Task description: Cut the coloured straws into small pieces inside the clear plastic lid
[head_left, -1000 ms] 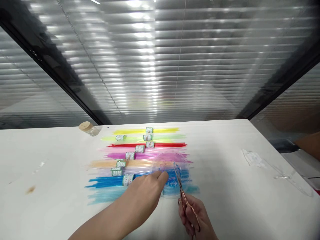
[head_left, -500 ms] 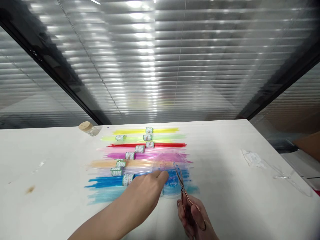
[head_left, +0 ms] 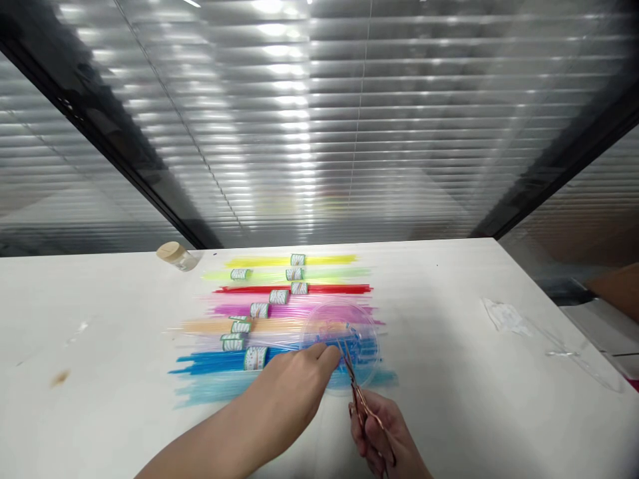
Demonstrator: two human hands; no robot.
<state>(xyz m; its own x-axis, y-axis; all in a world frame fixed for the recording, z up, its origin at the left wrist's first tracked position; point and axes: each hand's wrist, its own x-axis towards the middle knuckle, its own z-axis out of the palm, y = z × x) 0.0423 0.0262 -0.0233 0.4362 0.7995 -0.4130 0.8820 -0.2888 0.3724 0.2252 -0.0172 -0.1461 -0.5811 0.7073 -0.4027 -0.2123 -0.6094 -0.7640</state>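
My left hand (head_left: 304, 382) is pinched closed over the near left part of a clear round container (head_left: 374, 326); what its fingers hold is too small to make out. My right hand (head_left: 382, 432) grips rose-gold scissors (head_left: 353, 380), whose slightly parted blades point up beside my left fingertips. Small blue pieces (head_left: 354, 339) lie in the container. Under and around it, bundles of thin straws run sideways in rows: yellow (head_left: 329, 260), red (head_left: 339, 289), magenta (head_left: 229, 311), orange (head_left: 204, 326), blue (head_left: 214, 362) and light blue (head_left: 210, 389). Patterned paper bands wrap them.
A jar with a tan lid (head_left: 170, 251) lies tilted at the back left of the white table (head_left: 100, 412). Crumpled clear wrapping (head_left: 506, 317) rests on the right side. Behind the table's back edge stands glass with blinds (head_left: 319, 133).
The scissors and my right hand have moved slightly left, and the blades now sit close to my left fingertips. My left hand has shifted a little to the right.
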